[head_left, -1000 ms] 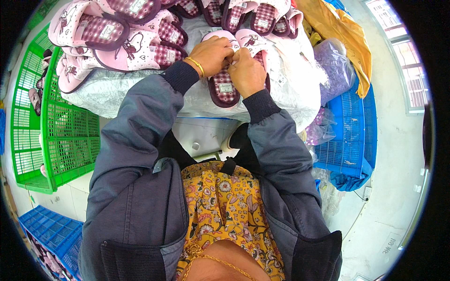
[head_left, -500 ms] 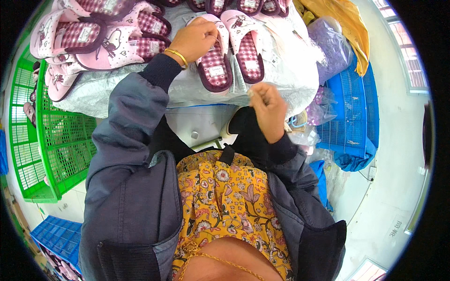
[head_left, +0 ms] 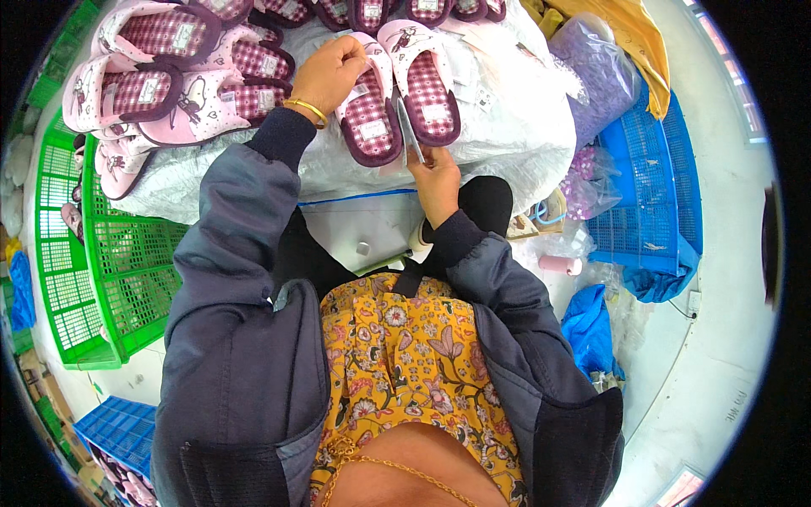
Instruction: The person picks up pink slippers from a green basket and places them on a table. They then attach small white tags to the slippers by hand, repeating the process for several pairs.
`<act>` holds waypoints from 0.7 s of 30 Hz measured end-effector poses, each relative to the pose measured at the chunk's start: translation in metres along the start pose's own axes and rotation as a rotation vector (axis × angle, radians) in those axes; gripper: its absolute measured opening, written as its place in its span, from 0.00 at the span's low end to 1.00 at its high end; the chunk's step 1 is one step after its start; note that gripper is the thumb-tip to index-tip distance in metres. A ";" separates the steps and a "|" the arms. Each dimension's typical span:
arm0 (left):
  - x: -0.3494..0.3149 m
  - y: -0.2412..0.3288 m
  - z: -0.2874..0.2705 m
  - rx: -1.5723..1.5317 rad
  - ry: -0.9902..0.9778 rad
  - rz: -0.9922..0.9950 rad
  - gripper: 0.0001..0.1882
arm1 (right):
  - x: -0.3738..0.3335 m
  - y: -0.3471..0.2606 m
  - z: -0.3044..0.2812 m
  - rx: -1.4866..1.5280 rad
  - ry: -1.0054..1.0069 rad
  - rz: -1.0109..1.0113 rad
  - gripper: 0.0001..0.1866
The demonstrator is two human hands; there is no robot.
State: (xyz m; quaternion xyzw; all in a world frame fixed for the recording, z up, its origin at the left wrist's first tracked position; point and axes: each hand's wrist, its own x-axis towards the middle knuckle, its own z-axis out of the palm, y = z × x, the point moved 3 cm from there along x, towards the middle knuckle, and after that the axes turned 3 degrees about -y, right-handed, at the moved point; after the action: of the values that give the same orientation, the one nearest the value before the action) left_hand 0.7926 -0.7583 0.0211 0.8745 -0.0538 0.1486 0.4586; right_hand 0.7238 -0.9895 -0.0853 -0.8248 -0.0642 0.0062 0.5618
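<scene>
A pair of pink slippers with dark red checked insoles lies on a white plastic-covered bundle, toes away from me. My left hand (head_left: 334, 74) is closed at the upper of the left slipper (head_left: 369, 118); its fingertips are partly hidden. Beside it lies the right slipper (head_left: 429, 93). Between the two heels stands a thin, pale card (head_left: 412, 144), seen nearly edge-on. My right hand (head_left: 437, 179) grips its near end with thumb and fingers, just below the right slipper's heel.
Piled pink slippers (head_left: 198, 101) lie left on the white plastic bundle (head_left: 507, 127), with a row of others along the far edge. Green crates (head_left: 135, 279) stand at left, a blue crate (head_left: 634, 203) at right. Behind that are a bag of purple material (head_left: 591, 72) and yellow cloth (head_left: 646, 51).
My right hand has moved forward and left to the slipper heels and closed on the card. My left hand stays at the left slipper. The whole view has shifted slightly.
</scene>
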 end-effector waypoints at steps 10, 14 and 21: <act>-0.001 0.000 0.003 0.065 0.020 0.033 0.11 | -0.004 -0.030 0.007 0.347 0.026 -0.067 0.11; -0.002 0.001 0.003 0.126 0.020 0.036 0.10 | -0.011 -0.038 -0.012 0.252 -0.134 0.042 0.11; -0.006 0.009 0.005 0.188 0.049 0.049 0.10 | -0.012 -0.074 -0.057 0.571 -0.236 0.085 0.08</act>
State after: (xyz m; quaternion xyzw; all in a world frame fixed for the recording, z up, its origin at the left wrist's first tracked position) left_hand 0.7856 -0.7683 0.0237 0.9082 -0.0500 0.1854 0.3718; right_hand 0.7092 -1.0167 0.0035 -0.6291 -0.0903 0.1434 0.7586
